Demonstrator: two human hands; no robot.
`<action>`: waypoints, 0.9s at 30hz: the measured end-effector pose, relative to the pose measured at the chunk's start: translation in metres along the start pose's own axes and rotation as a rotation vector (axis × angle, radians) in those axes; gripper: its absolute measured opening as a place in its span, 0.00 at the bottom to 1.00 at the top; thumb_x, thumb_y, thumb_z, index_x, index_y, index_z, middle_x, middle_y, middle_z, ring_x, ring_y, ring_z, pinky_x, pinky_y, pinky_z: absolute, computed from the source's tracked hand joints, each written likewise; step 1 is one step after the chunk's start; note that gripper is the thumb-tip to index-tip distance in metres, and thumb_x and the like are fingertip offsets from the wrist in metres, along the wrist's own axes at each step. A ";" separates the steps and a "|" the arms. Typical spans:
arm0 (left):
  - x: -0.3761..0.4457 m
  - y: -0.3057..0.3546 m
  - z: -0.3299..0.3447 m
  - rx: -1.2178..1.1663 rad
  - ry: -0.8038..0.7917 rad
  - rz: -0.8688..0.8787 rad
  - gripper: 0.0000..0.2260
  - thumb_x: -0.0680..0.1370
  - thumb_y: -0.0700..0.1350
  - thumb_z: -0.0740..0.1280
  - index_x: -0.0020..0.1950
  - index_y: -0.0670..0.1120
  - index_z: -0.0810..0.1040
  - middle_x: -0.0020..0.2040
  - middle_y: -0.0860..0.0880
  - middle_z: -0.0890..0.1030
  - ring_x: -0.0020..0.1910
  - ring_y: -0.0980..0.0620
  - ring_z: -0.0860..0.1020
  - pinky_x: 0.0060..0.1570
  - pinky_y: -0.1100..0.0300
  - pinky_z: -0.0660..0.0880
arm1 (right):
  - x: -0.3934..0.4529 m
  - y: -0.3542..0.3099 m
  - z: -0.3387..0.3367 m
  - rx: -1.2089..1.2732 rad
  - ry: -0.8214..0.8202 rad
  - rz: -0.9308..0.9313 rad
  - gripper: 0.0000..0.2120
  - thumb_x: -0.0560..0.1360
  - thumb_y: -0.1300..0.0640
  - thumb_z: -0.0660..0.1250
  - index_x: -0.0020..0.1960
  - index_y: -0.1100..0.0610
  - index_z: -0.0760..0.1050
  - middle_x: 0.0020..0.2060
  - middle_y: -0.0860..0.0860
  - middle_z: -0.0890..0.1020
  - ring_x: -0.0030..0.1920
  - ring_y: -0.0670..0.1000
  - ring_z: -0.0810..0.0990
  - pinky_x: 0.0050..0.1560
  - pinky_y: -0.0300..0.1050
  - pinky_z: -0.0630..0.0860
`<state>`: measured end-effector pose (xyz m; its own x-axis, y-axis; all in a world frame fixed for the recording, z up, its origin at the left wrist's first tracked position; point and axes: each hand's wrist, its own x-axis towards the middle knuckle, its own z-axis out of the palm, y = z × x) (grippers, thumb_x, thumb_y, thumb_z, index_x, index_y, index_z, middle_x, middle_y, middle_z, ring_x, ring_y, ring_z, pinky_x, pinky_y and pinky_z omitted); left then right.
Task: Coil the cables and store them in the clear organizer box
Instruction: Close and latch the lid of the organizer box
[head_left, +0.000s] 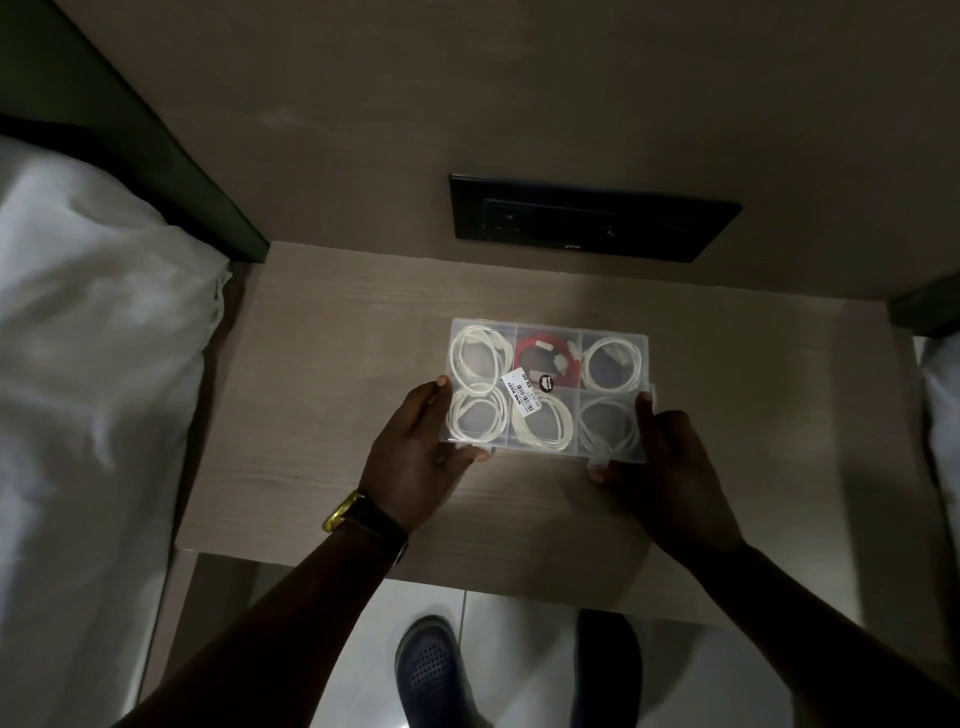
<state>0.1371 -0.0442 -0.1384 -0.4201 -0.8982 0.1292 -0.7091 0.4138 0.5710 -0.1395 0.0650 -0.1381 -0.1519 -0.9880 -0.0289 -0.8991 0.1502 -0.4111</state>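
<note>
The clear organizer box lies on the wooden table with its lid down and a barcode label on top. Through the lid I see several coiled white cables, one per compartment, and a coiled red cable in the top middle compartment. My left hand grips the box's near left corner, thumb at the front edge and fingers along the left side. My right hand grips the near right corner, thumb by a front latch.
The wooden table juts from a wall panel holding a black socket plate. White bedding lies at the left, more white fabric at the far right. My shoes stand on the pale floor below the table's front edge.
</note>
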 end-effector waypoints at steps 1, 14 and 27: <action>0.000 -0.001 0.001 0.018 0.011 0.014 0.36 0.68 0.58 0.74 0.69 0.39 0.70 0.65 0.39 0.75 0.60 0.46 0.77 0.59 0.66 0.69 | 0.001 0.001 0.002 0.002 0.004 -0.005 0.50 0.67 0.45 0.77 0.77 0.63 0.55 0.55 0.60 0.71 0.51 0.63 0.75 0.47 0.54 0.79; 0.023 -0.009 0.003 0.142 -0.061 0.066 0.39 0.70 0.60 0.72 0.71 0.38 0.65 0.59 0.38 0.77 0.50 0.40 0.80 0.40 0.50 0.79 | 0.021 -0.003 0.008 0.049 0.023 0.073 0.45 0.67 0.43 0.77 0.73 0.60 0.59 0.60 0.61 0.73 0.51 0.66 0.80 0.43 0.55 0.80; 0.037 0.011 -0.007 -1.241 0.177 -0.887 0.10 0.73 0.32 0.70 0.54 0.33 0.80 0.43 0.39 0.85 0.33 0.49 0.77 0.35 0.60 0.77 | 0.035 -0.007 -0.006 1.021 0.157 0.576 0.18 0.78 0.59 0.68 0.67 0.56 0.76 0.60 0.59 0.81 0.59 0.58 0.81 0.58 0.57 0.79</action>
<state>0.1175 -0.0741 -0.1218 0.0037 -0.8242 -0.5663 0.2550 -0.5468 0.7975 -0.1412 0.0299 -0.1309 -0.5405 -0.7580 -0.3651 0.0523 0.4028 -0.9138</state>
